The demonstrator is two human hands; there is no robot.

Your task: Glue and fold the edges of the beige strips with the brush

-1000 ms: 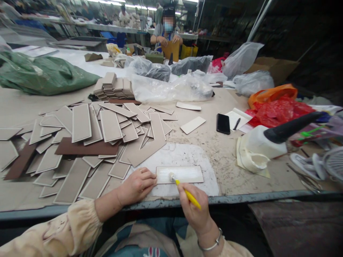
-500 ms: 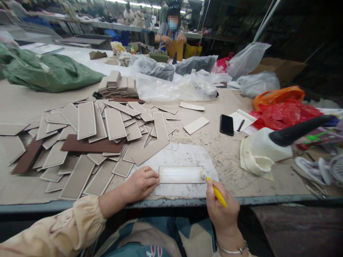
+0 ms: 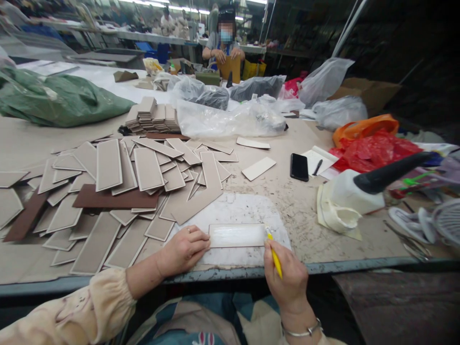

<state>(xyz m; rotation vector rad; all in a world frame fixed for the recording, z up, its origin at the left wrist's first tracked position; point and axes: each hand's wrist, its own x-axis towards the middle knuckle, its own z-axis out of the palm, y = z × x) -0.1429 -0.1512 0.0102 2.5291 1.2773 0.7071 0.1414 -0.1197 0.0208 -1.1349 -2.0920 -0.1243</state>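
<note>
A flat rectangular panel [image 3: 235, 235] with a shiny white coating lies on a white stained sheet [image 3: 247, 208] near the table's front edge. The fingertips of my left hand [image 3: 187, 248] are pressed together on its left end and hold it. My right hand [image 3: 287, 273] is closed around a brush [image 3: 275, 258] with a yellow handle. The bristles are at the panel's right end, close to the upper corner, and the hand hides part of the handle. To the left spreads a loose pile of beige panels [image 3: 148, 167] with pale borders, several overlapping.
Brown strips [image 3: 117, 197] lie among the pile, with stacked panels [image 3: 149, 115] behind. Rightward are a phone [image 3: 299, 167], a white bottle [image 3: 354, 191] with a black nozzle, scissors [image 3: 409, 242] and a red bag [image 3: 377, 152]. Across the table, a masked person holds a tan piece [image 3: 230, 68].
The whole view has shifted slightly. The brush has moved up along the panel's right end, and its handle stands steeper. My left hand stays on the panel's left end.
</note>
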